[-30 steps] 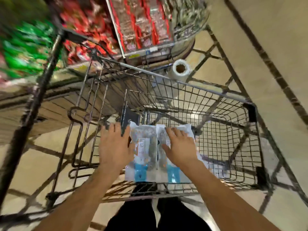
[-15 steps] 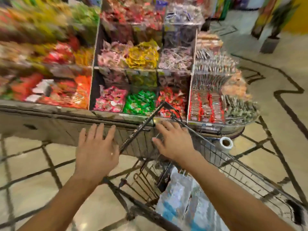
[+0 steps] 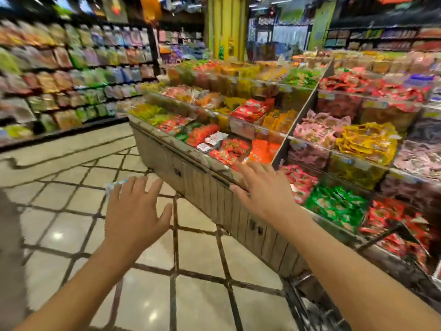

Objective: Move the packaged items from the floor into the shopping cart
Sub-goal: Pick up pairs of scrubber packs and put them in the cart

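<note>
Your left hand [image 3: 133, 211] and right hand [image 3: 260, 187] are raised apart, fingers spread, holding nothing. The shopping cart [image 3: 310, 304] shows at 5 o'clock. A packaged item [image 3: 115, 186] lies on the floor [image 3: 71, 230], beyond your left fingertips at 11 o'clock.

Left hand [image 3: 137, 211]: palm down, fingers spread and straight, holding nothing (thumb splayed right).
Right hand [image 3: 262, 189]: farther out, palm down, fingers extended, forearm bare.
</note>
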Motion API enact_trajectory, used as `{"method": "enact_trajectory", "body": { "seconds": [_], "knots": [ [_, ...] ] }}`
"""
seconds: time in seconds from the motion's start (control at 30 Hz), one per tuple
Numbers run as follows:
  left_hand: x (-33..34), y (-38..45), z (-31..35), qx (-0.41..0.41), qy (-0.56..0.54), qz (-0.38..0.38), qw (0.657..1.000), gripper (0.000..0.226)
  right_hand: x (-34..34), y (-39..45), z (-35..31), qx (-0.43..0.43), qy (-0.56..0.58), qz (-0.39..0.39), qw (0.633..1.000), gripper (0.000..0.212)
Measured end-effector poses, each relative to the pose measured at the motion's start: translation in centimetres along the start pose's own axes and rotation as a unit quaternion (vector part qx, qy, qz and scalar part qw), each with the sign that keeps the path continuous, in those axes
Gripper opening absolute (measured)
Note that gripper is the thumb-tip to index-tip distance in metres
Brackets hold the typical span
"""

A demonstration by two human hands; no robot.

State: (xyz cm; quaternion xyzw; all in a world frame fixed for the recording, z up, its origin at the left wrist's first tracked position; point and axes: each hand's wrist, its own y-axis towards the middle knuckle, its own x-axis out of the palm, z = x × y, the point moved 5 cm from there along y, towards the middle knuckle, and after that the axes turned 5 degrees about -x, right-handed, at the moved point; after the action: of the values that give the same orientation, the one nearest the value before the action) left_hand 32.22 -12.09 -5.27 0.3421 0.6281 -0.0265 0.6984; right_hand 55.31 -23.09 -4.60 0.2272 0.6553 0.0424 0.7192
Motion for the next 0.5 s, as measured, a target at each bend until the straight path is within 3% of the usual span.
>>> {"method": "enact_trajectory", "body": {
  "seconds": [0.27, 0.5],
  "knots": [
    [2.9, 5.2, -17.6, -0.053, 0.032, -0.004, 0.998, 0.065, 4.2, 12.5, -14.4, -0.078, 0.083, 0.048, 0.992, 0.058],
    [6.6, 9.8, -25.3, -0.081, 0.049, 0.001, 0.996, 0.065, 9.3, 21.1, -20.4, -0.106, 0.093, 0.043, 0.989, 0.063]
  ]
}}
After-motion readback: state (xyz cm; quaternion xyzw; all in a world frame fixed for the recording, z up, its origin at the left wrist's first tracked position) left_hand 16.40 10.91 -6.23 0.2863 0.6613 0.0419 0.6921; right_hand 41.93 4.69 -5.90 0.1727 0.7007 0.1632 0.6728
